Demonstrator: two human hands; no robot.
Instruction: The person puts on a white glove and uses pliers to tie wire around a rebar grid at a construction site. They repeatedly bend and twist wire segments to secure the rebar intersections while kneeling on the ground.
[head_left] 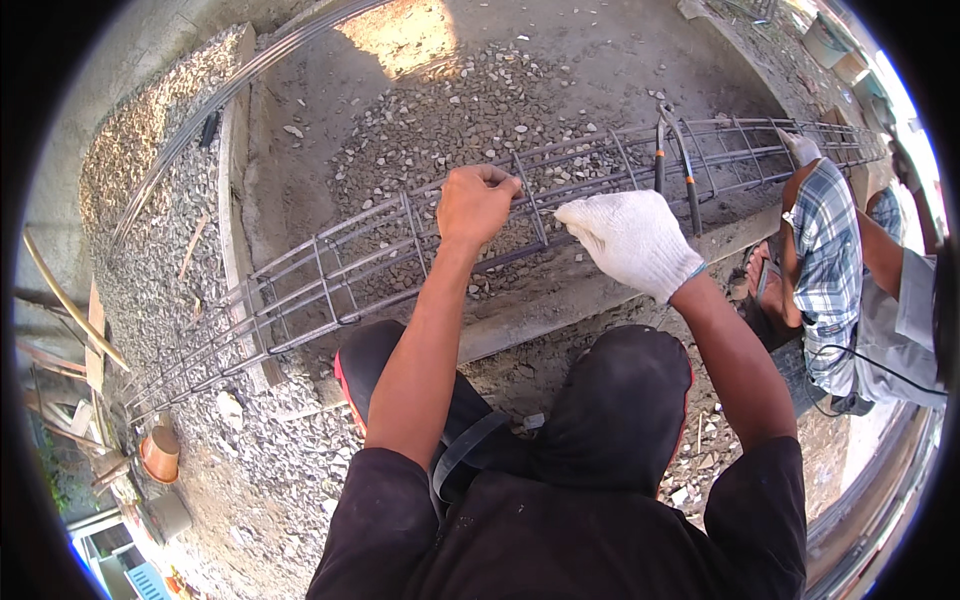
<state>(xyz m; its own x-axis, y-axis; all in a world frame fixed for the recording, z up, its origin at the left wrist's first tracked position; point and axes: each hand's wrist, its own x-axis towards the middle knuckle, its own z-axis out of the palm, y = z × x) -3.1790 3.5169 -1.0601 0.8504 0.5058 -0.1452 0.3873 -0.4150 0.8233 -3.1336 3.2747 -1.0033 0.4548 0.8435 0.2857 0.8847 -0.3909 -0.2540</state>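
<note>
1. Rebar cage point(415, 234) is lying under both hands' fingers.
2. Left hand point(472, 206) is sitting at stirrup point(531, 203), fingers curled; can't tell grip.
3. Gloved right hand point(632, 240) is sitting beside it, hold unclear.

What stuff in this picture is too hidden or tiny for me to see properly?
All in the head view:
- Whether the left hand pinches anything: hidden by the hand itself.
- Anything inside the right hand's grip: hidden by its white knit glove.
- Parts of the co-worker: cut off by the right rim.
- The light-blue plastic thing: cut off at lower left.
</note>
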